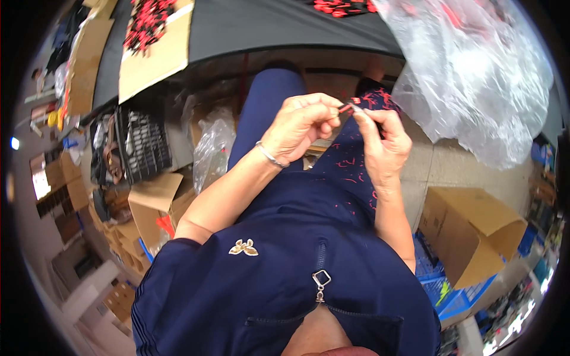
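We hold a small black-and-red piece (345,108) in front of the body, above the gap between the knees. The thumb and forefinger of the left hand (303,124) are closed on its near end; its remaining fingers are curled. The thumb and forefinger of the right hand (386,145) are pinched together at the opposite end; we cannot tell whether they grip the piece itself or something finer. Possible faults: a narrow pinch on so small a part could let it slip and fall between the knees, and a hard pull by either hand could tear it or flick it away. Red scraps (350,163) lie across the right trouser leg, so a dropped part could be hard to pick out. The long axis of the piece runs from the left fingertips up and rightward toward the right fingertips; its red end appears to point that way, but detail is too small to confirm. Beyond the hands, a clear bag (475,77) hangs at the right of the black table (267,26), and a red-and-black pile (148,24) lies on cardboard (133,77) at the left.
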Tool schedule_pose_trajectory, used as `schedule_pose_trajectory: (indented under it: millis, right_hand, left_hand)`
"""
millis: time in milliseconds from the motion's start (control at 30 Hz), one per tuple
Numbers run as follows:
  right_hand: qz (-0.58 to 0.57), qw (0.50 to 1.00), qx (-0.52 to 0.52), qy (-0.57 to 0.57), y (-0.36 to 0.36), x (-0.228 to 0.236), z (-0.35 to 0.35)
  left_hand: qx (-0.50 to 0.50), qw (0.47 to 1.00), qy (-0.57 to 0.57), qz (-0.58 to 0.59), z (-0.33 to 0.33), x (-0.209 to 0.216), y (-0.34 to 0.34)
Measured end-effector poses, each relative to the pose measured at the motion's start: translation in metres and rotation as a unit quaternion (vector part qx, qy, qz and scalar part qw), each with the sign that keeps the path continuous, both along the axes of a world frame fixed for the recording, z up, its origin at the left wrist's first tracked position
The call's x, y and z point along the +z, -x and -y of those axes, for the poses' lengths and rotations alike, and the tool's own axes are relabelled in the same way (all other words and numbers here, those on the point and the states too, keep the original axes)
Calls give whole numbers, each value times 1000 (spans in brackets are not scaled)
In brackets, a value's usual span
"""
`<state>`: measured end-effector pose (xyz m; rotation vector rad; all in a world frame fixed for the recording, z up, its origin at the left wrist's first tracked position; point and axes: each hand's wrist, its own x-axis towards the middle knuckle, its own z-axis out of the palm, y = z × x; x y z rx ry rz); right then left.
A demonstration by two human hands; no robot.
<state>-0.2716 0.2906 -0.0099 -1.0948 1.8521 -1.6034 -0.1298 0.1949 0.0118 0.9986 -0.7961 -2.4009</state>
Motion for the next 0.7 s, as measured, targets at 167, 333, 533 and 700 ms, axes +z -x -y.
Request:
schedule_pose_trajectory:
  millis: [167,333,533,700]
  right_hand:
    - [254,967,15,16,0,4,-4]
    - [376,925,44,-32,-9,9,-1]
    - [265,962,62,-2,-19,3,0]
    - [24,998,47,-16,-30,-2,-1]
  left_hand:
    - [37,999,-19,-15,-15,-5,-1]
    - [-4,993,99,60,-26,4,2]
    - [-5,992,101,80,-29,1,-6]
    - [17,999,-26,14,-29,-12,-14]
